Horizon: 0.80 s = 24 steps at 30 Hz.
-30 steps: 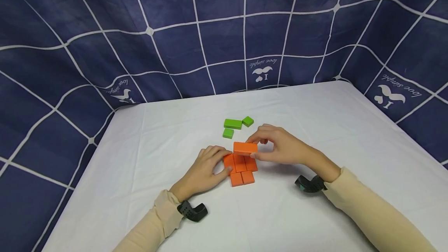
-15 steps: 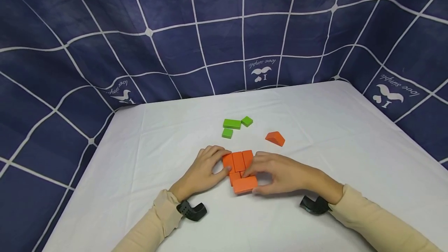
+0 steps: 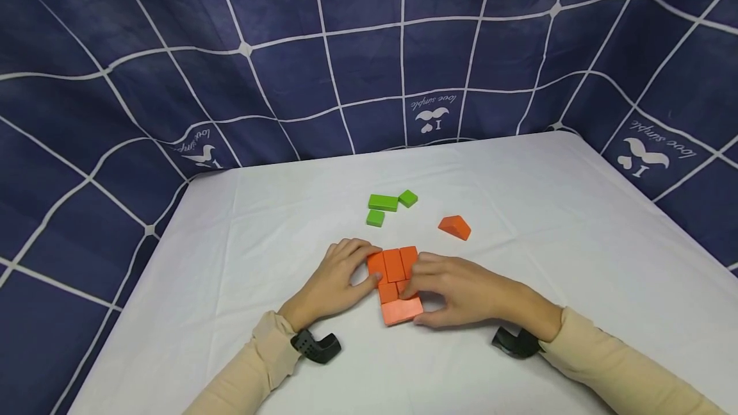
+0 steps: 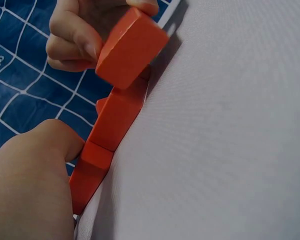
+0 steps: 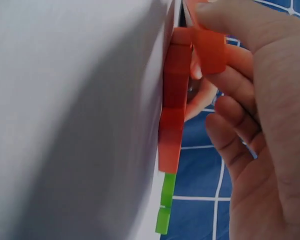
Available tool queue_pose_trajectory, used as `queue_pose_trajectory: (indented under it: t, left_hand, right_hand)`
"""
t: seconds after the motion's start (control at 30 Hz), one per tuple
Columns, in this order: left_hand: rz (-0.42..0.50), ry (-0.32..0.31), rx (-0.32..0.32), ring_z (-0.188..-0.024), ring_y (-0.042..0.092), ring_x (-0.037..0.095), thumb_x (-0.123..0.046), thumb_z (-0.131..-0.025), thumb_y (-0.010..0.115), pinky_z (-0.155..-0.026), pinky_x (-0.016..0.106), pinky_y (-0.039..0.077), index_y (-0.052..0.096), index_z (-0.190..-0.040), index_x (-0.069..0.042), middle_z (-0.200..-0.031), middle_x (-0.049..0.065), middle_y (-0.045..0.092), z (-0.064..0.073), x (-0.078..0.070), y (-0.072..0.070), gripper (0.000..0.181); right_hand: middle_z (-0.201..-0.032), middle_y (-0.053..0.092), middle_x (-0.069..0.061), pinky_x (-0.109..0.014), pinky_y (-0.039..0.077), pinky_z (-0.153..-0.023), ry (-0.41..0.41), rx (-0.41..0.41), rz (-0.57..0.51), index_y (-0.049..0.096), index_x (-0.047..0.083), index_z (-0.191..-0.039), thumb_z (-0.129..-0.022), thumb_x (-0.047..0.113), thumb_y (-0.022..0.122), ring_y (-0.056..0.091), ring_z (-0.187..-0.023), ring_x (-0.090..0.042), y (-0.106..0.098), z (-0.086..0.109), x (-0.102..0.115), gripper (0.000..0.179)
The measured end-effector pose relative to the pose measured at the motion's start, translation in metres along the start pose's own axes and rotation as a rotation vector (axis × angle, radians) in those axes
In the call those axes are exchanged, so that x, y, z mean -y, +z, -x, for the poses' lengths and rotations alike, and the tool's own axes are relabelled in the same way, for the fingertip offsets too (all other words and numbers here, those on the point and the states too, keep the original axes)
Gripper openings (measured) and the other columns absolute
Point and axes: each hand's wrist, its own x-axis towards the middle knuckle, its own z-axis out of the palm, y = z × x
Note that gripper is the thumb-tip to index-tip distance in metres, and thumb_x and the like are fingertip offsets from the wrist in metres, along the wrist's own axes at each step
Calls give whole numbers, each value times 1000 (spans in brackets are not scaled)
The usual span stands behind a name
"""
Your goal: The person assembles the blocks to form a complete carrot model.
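Observation:
Several orange blocks lie flat against one another on the white table; a far row (image 3: pixel 394 266) of upright pieces borders a row of smaller ones (image 3: pixel 389 292). My left hand (image 3: pixel 331 290) holds the leftmost block (image 3: pixel 377 266) between thumb and fingertips. Between thumb and fingers, my right hand (image 3: pixel 461 290) pinches an oblong orange block (image 3: pixel 401 312) at the near end. The left wrist view shows this block (image 4: pixel 131 50) tilted and raised slightly above the others. Fingers of the right hand partly cover the right-hand pieces.
Beyond the orange group lie a green oblong block (image 3: pixel 383 203) and two small green blocks, one nearer (image 3: pixel 375 218) and one to the right (image 3: pixel 408 198). An orange trapezoid-shaped block (image 3: pixel 455 227) lies behind the right hand. A dark blue checked cloth (image 3: pixel 369 63) surrounds the table (image 3: pixel 277 210).
My right hand has carried the oblong block from above the far row to the near end and lowered it. The trapezoid-shaped block has come into view. The left hand has stayed put.

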Motion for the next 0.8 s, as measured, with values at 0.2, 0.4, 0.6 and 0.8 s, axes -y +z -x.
queue_pose_trajectory:
  t: [0.2, 0.4, 0.6, 0.8]
  left_hand:
    - [-1, 10, -9, -120, 52, 15, -39, -98, 63, -102, 38, 40, 65, -133, -17, -129, -4, 61, 0, 0, 0, 41]
    - [-1, 7, -3, -120, 52, 15, -38, -99, 63, -102, 38, 40, 64, -134, -18, -129, -4, 61, 0, 0, 1, 40]
    - [6, 4, 0, -121, 52, 16, -37, -99, 63, -102, 39, 40, 64, -134, -17, -129, -4, 61, 0, -1, 0, 40]
    - [3, 4, -4, -121, 52, 15, -38, -98, 64, -102, 39, 40, 64, -134, -17, -130, -4, 61, -1, 0, 0, 41]
  right_hand:
    - [-99, 61, 16, -19, 48, -86, -44, -28, 58, 70, 26, -109, -90, 39, 78, 53, -97, -1, 3, -1, 1, 24]
    - [-100, 60, 17, -19, 47, -85, -3, -10, 107, 71, 27, -108, -87, 43, 80, 52, -98, -1, 5, 1, 1, 28]
    - [-107, 61, 19, -21, 49, -89, 28, 20, 114, 71, 27, -110, -88, 48, 79, 52, -103, -2, 6, 1, 1, 32]
    - [-110, 60, 19, -21, 49, -90, 54, 43, 98, 70, 28, -113, -88, 52, 78, 51, -104, -1, 6, 1, -1, 35]
